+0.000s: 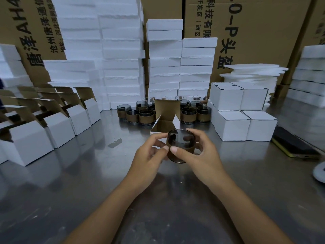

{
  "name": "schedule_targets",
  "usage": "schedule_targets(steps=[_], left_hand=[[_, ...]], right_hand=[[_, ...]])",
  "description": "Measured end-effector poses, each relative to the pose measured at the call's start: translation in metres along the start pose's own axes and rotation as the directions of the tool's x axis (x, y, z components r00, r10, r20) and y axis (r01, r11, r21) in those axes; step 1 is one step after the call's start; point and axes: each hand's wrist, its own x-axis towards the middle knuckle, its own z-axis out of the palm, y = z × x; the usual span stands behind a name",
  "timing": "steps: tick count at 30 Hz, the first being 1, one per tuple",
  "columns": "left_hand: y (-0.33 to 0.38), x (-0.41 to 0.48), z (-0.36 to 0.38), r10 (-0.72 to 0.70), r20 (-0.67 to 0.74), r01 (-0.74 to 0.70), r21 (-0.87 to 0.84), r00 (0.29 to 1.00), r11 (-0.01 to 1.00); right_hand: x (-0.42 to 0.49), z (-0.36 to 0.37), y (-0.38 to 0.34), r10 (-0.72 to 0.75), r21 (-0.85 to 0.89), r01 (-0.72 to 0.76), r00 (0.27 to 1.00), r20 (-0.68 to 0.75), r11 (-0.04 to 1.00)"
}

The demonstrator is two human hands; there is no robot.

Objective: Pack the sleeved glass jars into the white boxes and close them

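The left hand (151, 153) and right hand (199, 155) gripped a jar (179, 142) before an open box (165, 125), whose flaps (176, 121) might snag it.

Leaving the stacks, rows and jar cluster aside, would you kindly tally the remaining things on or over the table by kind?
Sleeved jar, held: 1
Open white box: 1
Phone: 1
White round object: 1
Total: 4
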Motion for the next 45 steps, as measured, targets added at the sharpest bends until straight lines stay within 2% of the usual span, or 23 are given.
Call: schedule_targets(steps=[4, 11, 23, 28, 33, 39, 45], left_hand=[[0.002, -0.001, 0.001, -0.005, 0.044, 0.007, -0.049, 0.999, 0.999], [0.005, -0.003, 0.003, -0.032, 0.121, 0.046, -0.116, 0.992, 0.992], [0.004, -0.003, 0.003, -0.022, 0.122, 0.034, -0.099, 0.992, 0.994], [0.003, -0.002, 0.005, -0.007, 0.09, 0.018, -0.116, 0.996, 0.993], [-0.004, 0.005, 0.002, -0.019, -0.096, 0.013, -0.068, 0.995, 0.998], [-0.011, 0.011, -0.003, -0.009, -0.243, 0.039, 0.12, 0.97, 0.992], [-0.019, 0.013, -0.005, -0.018, -0.181, 0.091, 0.405, 0.983, 0.91]], right_hand=[[0.002, 0.001, -0.001, 0.111, 0.162, -0.113, 0.994, 0.023, 0.98], [0.006, 0.002, -0.003, 0.317, 0.216, -0.328, 0.945, 0.084, 0.92], [0.007, 0.004, -0.012, 0.406, 0.251, -0.42, 0.908, 0.107, 0.872], [0.005, 0.003, -0.011, 0.328, 0.267, -0.325, 0.944, 0.032, 0.907], [0.002, 0.004, -0.009, 0.118, 0.225, -0.09, 0.986, -0.116, 0.97], [0.0, 0.004, -0.001, -0.024, 0.115, 0.037, 0.993, -0.112, 0.993], [-0.001, 0.004, -0.002, -0.075, 0.087, 0.082, 0.994, -0.08, 0.993]])
